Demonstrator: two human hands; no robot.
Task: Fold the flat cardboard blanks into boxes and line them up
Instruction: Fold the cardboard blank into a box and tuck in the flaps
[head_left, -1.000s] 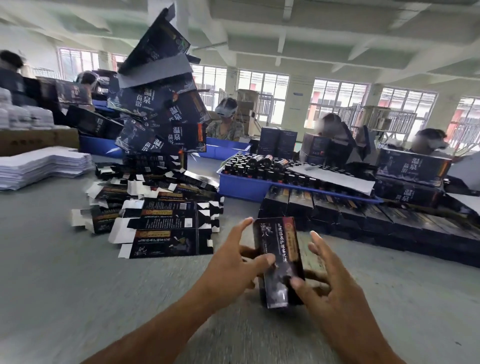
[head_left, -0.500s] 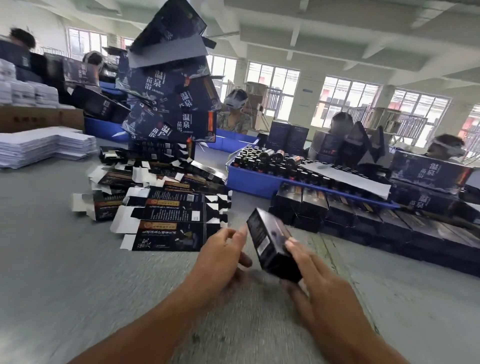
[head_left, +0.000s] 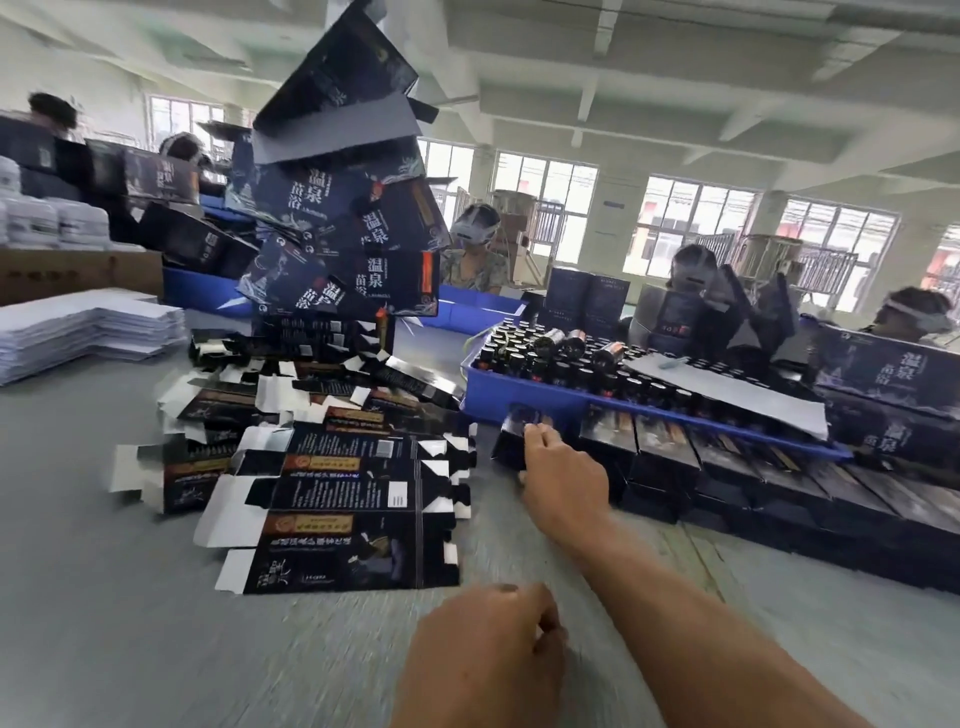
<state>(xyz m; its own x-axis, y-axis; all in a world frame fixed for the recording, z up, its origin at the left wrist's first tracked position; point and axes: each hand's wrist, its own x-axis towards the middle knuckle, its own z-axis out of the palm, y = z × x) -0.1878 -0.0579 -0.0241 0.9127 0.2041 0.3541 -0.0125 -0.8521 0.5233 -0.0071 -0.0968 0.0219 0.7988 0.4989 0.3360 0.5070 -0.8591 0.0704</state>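
Observation:
My right hand (head_left: 563, 478) reaches forward and grips a dark folded box (head_left: 511, 439) at the left end of a row of folded boxes (head_left: 727, 467) lying on the grey table. Closer to me, my left hand (head_left: 488, 654) hovers low over the table with loosely curled fingers and holds nothing. A spread pile of flat dark cardboard blanks (head_left: 353, 499) with white flaps lies left of my right hand.
Behind the row stands a blue tray (head_left: 519, 402) with several dark bottles, partly covered by a grey sheet (head_left: 727, 389). A leaning tower of larger dark boxes (head_left: 343, 234) rises behind the blanks. White sheet stacks (head_left: 78, 332) lie far left. People sit across the table.
My right hand has carried the folded box forward from between both hands to the end of the row. My left hand has let go and drawn back towards me.

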